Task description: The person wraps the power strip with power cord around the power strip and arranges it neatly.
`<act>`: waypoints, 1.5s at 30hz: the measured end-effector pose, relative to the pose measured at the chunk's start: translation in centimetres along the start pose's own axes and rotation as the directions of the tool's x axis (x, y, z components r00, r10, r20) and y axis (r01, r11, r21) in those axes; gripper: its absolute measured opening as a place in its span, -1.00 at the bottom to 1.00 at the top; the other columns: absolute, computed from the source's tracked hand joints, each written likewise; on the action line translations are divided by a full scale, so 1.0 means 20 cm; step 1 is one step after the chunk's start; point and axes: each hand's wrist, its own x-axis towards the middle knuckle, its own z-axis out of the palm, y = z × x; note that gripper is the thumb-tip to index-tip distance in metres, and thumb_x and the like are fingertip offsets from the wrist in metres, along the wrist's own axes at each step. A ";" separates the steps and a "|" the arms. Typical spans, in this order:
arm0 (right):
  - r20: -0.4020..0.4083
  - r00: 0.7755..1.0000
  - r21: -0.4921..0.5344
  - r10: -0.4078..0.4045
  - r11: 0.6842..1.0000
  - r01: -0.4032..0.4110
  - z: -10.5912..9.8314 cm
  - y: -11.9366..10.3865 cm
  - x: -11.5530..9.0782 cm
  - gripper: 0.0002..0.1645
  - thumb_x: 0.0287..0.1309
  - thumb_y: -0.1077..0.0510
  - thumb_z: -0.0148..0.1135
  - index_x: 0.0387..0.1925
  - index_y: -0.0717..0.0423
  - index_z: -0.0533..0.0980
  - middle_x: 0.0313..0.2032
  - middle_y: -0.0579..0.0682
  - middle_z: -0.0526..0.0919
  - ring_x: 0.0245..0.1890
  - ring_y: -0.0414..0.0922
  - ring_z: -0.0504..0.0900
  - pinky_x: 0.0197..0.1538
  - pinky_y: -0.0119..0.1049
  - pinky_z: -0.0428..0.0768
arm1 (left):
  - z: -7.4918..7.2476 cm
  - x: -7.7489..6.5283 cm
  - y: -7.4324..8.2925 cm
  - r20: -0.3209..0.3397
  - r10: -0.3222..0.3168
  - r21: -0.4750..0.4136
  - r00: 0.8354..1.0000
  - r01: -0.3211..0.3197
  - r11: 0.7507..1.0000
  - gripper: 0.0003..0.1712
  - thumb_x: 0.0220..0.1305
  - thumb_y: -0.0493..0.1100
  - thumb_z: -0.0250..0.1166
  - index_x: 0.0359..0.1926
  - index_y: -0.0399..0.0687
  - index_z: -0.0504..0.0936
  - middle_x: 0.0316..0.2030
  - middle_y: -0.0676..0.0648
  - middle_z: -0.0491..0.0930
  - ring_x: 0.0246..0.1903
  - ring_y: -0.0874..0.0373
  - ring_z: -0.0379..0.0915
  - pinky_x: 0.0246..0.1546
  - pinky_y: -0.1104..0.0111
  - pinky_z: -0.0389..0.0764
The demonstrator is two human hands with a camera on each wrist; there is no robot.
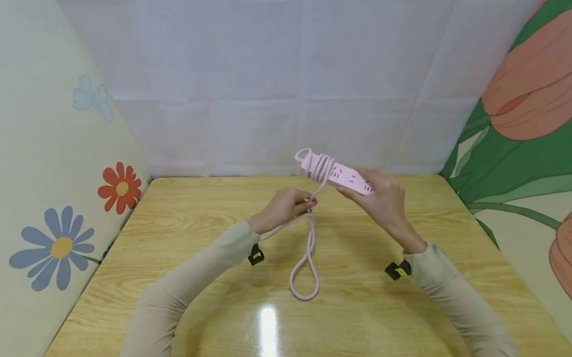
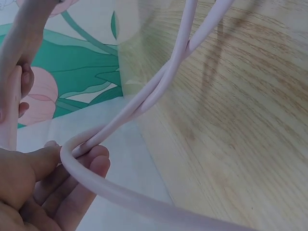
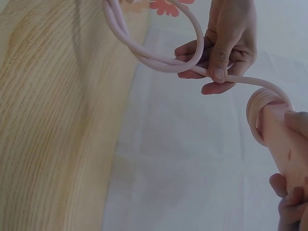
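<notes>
Pink oblong power strip with dark socket slots is held in the air above a glossy, light-brown wood-grain table, tilted so that its far-left end sits highest in the head view. Several turns of a smooth, round, pale-pink cord are wrapped around that end, and a small loop sticks out beyond them.

The right hand grips the opposite end, its thumb and fingers closed around the strip's sides. The left hand pinches the cord between thumb and forefinger, just beside the wrapped end; its other fingers are loosely bent near the cord. From this pinch, a doubled, twisted length hangs into a long teardrop loop; whether its bottom touches the table, I cannot tell. Another stretch of cord runs toward the left wrist and out of sight behind the forearm.

Both arms wear beige sleeves. Behind the table hangs a creased white cloth.
</notes>
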 end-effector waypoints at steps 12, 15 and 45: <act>0.041 0.997 0.184 0.071 0.980 -0.077 -0.04 -0.06 0.01 -0.39 -0.12 0.10 0.62 0.02 0.22 0.65 -0.15 0.15 0.74 -0.46 -0.11 0.61 -0.48 -0.53 0.40 | 0.02 0.03 -0.04 -0.013 0.165 -0.164 0.986 -0.164 0.973 -0.86 0.39 -0.33 0.23 -0.17 -0.33 0.69 -0.33 -0.15 0.71 -0.45 0.19 0.61 -0.39 0.48 0.65; 0.056 0.994 0.222 0.093 0.969 -0.103 -0.05 -0.08 0.01 -0.41 -0.10 0.13 0.61 0.02 0.22 0.65 -0.14 0.14 0.74 -0.44 -0.12 0.61 -0.47 -0.51 0.42 | 0.00 0.03 -0.04 -0.014 0.228 -0.147 0.973 -0.228 0.963 -0.87 0.37 -0.34 0.24 -0.18 -0.34 0.68 -0.30 -0.17 0.71 -0.38 0.20 0.63 -0.28 0.51 0.65; 0.091 0.985 0.484 0.150 0.857 -0.175 -0.22 -0.33 0.06 -0.52 -0.01 0.50 0.41 0.02 0.46 0.57 -0.16 0.37 0.67 -0.39 -0.25 0.56 -0.38 -0.53 0.51 | -0.09 0.02 0.00 -0.293 0.264 -0.088 0.919 -0.301 0.950 -0.90 0.13 -0.32 0.45 -0.30 -0.26 0.76 -0.32 -0.10 0.65 -0.32 0.14 0.55 -0.28 0.44 0.63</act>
